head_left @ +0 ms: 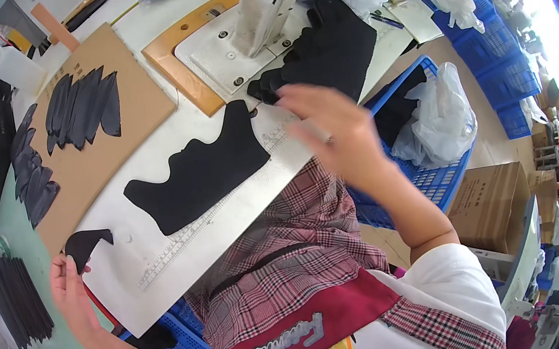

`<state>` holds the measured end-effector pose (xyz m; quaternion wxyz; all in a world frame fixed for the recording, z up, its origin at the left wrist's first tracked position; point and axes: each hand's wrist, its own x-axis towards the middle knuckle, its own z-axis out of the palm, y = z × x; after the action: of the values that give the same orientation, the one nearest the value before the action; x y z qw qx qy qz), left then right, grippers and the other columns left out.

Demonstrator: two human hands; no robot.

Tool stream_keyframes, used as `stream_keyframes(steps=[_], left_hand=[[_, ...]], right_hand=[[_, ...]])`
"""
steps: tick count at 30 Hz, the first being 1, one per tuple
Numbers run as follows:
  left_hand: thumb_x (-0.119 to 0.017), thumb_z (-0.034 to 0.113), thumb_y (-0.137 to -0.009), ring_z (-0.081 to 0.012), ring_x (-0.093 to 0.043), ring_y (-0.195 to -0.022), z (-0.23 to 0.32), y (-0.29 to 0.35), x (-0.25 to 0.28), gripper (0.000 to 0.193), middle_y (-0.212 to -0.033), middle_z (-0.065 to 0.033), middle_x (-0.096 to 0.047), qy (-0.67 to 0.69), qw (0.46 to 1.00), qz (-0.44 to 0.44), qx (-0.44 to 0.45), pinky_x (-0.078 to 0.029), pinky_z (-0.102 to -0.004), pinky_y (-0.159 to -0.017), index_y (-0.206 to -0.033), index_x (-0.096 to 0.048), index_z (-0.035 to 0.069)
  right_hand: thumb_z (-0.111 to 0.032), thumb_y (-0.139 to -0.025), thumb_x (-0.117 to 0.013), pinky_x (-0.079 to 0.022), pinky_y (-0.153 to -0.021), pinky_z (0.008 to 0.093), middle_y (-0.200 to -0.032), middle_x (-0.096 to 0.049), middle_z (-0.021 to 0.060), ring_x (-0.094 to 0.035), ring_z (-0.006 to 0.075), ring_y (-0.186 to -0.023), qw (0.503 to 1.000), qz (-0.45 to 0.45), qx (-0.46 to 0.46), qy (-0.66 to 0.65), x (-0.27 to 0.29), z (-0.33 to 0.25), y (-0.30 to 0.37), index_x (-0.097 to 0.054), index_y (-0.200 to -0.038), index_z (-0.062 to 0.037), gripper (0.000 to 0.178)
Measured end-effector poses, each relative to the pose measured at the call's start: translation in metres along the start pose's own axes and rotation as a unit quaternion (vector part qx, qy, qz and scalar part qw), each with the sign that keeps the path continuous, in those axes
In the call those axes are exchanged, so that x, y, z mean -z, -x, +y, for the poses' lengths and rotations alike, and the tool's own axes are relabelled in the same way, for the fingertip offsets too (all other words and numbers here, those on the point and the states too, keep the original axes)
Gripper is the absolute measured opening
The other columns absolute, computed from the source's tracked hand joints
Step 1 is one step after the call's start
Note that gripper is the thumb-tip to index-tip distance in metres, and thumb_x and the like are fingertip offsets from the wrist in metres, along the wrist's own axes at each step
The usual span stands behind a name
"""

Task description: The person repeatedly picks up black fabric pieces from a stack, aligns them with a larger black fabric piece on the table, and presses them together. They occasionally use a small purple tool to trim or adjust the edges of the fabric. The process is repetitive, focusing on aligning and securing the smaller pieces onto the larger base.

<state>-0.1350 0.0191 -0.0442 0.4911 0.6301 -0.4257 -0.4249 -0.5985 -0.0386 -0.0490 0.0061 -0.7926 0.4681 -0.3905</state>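
My left hand (72, 286) pinches a small curved piece of black fabric (89, 242) at the left end of the white work surface. A larger black fabric piece (204, 174) with a wavy upper edge lies flat in the middle, beside a printed ruler scale. My right hand (333, 124) is blurred by motion at the right of that piece. Its fingers look stretched out and apart, with nothing visible in them, close to a stack of black cut pieces (333, 49).
A sewing machine (257, 17) stands at the far side. Brown cardboard (114, 62) at the left bears several dark strips (81, 109). Blue baskets (449, 186) flank my lap, one holding a clear plastic bag (443, 116). A carton (491, 205) sits at the right.
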Motion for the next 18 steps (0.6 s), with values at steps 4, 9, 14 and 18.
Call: stream_keyframes(steps=[4,9,14,18], left_hand=[[-0.056,0.013,-0.096,-0.0166,-0.057,-0.096,-0.009,0.014,0.023,0.015,-0.102,-0.0069,-0.059,0.093,0.995,0.047,0.007,-0.045,-0.0343,-0.088,-0.105,-0.055,0.001],[-0.052,0.013,-0.097,-0.0221,-0.060,-0.108,0.013,0.002,0.012,0.027,-0.114,-0.0119,-0.060,0.134,0.988,-0.044,-0.054,-0.047,-0.0428,-0.096,-0.118,-0.054,-0.004],[-0.051,0.013,-0.097,-0.0206,-0.060,-0.105,0.023,-0.009,-0.017,0.026,-0.115,-0.0082,-0.061,0.218,0.969,-0.107,-0.037,-0.047,-0.0411,-0.094,-0.118,-0.055,-0.001],[-0.055,0.015,-0.096,-0.0134,-0.055,-0.088,-0.018,-0.012,0.013,0.015,-0.097,-0.0023,-0.059,-0.052,0.998,0.025,-0.041,-0.045,-0.0306,-0.082,-0.103,-0.059,0.002]], right_hand=[[-0.022,-0.080,-0.074,-0.052,-0.086,0.0376,-0.117,-0.065,0.0139,-0.064,0.0324,-0.103,0.983,0.006,-0.133,0.122,0.035,0.035,-0.002,-0.068,-0.106,-0.0037,0.033],[-0.026,-0.078,-0.076,-0.050,-0.089,0.0393,-0.119,-0.064,0.0149,-0.063,0.0342,-0.104,0.969,-0.034,-0.144,0.197,0.032,0.041,-0.002,-0.068,-0.107,-0.0020,0.039],[-0.012,-0.085,-0.064,-0.053,-0.083,0.0393,-0.116,-0.065,0.0153,-0.064,0.0346,-0.100,0.954,-0.090,-0.090,0.271,0.028,0.042,-0.004,-0.065,-0.111,-0.0024,0.027],[-0.006,-0.086,-0.058,-0.053,-0.079,0.0401,-0.111,-0.067,0.0128,-0.066,0.0343,-0.092,0.957,-0.079,-0.113,0.256,0.031,0.043,-0.010,-0.064,-0.112,-0.0048,0.026]])
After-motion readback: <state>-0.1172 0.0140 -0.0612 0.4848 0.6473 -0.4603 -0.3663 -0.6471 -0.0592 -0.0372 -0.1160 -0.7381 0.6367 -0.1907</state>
